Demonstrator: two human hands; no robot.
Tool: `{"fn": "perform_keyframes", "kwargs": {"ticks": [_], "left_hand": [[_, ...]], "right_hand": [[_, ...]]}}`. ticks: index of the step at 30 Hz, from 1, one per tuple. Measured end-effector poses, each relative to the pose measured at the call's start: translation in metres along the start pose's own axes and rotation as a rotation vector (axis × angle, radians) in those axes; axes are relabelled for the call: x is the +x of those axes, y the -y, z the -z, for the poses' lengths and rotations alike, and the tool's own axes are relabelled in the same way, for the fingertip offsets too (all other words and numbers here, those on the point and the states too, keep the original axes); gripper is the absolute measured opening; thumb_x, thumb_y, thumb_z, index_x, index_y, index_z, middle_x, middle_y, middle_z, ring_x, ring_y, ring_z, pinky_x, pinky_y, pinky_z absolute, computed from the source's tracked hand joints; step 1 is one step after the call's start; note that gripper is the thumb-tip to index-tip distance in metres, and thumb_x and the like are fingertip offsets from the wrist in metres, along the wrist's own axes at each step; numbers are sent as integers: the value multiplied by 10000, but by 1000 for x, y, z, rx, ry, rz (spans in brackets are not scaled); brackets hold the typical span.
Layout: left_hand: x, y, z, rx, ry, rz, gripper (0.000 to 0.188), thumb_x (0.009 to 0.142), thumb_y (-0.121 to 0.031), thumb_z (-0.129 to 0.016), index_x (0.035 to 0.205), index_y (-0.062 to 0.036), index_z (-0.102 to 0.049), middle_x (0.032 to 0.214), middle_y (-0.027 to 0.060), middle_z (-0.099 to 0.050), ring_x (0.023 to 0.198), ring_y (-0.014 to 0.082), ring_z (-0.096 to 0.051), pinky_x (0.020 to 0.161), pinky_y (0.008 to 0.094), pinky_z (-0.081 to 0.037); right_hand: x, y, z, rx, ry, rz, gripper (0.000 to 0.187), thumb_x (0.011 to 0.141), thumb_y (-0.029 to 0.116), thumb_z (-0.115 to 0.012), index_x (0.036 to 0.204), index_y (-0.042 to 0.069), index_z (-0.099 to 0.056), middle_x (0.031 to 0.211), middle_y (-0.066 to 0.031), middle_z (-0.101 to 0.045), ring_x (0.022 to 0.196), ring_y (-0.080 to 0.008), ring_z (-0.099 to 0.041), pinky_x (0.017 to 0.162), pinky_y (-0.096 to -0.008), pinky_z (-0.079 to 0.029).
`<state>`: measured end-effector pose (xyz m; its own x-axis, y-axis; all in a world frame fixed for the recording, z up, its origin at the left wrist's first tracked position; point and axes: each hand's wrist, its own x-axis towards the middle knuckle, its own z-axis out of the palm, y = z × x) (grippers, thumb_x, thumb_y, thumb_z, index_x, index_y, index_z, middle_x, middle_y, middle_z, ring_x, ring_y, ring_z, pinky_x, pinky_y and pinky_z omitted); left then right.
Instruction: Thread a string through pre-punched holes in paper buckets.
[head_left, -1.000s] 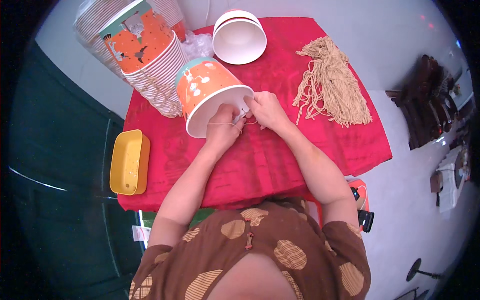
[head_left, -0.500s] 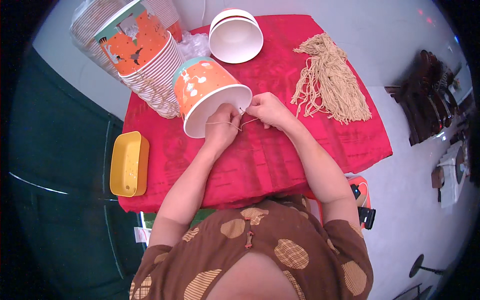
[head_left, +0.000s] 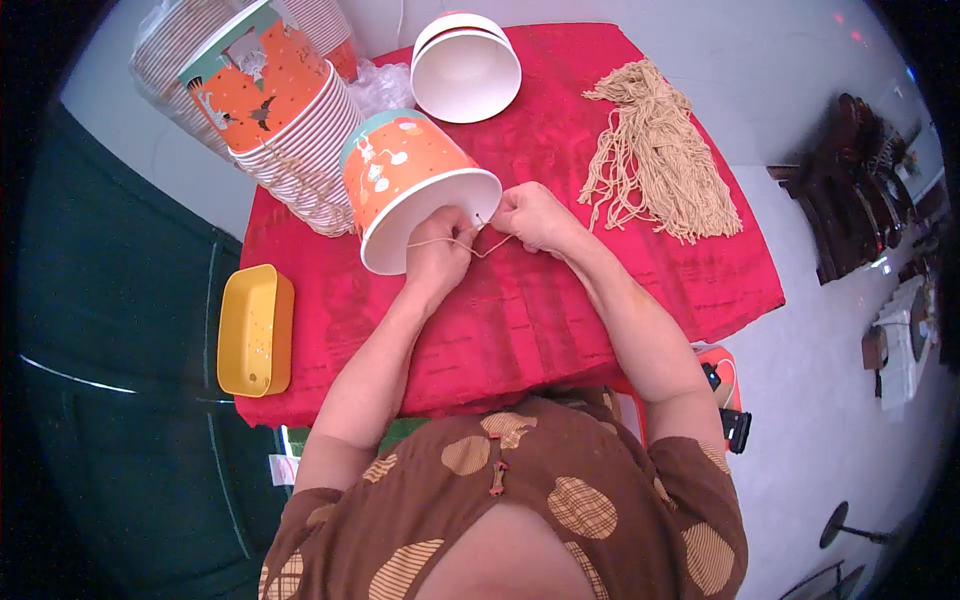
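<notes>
An orange and teal paper bucket (head_left: 405,170) lies tipped on its side on the red tablecloth (head_left: 560,300), its white mouth toward me. My left hand (head_left: 440,250) grips the bucket's rim from inside and pinches a beige string (head_left: 450,243). My right hand (head_left: 530,215) pinches the same string at the rim, just right of the bucket. A short loop of string hangs between the two hands.
A bundle of beige strings (head_left: 655,160) lies at the right. A stack of white buckets (head_left: 465,65) stands at the back, and a wrapped stack of orange buckets (head_left: 265,100) at the back left. A yellow tray (head_left: 255,328) sits on the table's left edge.
The string now shows as a loop between my hands below the rim. Both hands stay at the bucket's rim, barely shifted.
</notes>
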<state>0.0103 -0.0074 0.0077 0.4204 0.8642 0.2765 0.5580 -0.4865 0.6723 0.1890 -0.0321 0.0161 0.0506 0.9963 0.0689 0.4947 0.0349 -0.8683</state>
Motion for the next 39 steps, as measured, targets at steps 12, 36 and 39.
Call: {"fn": "perform_keyframes", "kwargs": {"ticks": [12,36,39], "left_hand": [[-6,-6,-9,52,-13,-191,98,787,-77,-691,783,-44,-599,780,100,-627,712,258,-622,641,364,-481],[-5,-6,-6,142,26,-32,53,761,-85,-674,750,-40,-648,729,129,-669,666,239,-654,628,355,-502],[-6,-7,-7,100,17,-11,63,761,-89,-677,747,-37,-646,724,128,-666,664,241,-653,626,357,-500]], "right_hand": [[-2,1,-2,328,44,-229,185,742,84,-618,596,-20,-568,479,-45,-458,353,-134,-421,319,-324,-317],[3,-5,-5,92,38,-125,218,692,108,-579,694,-103,-632,547,-192,-582,441,-259,-591,426,-397,-458],[0,-1,2,89,142,-134,212,701,111,-583,671,-95,-619,534,-167,-571,407,-235,-556,390,-380,-425]]}}
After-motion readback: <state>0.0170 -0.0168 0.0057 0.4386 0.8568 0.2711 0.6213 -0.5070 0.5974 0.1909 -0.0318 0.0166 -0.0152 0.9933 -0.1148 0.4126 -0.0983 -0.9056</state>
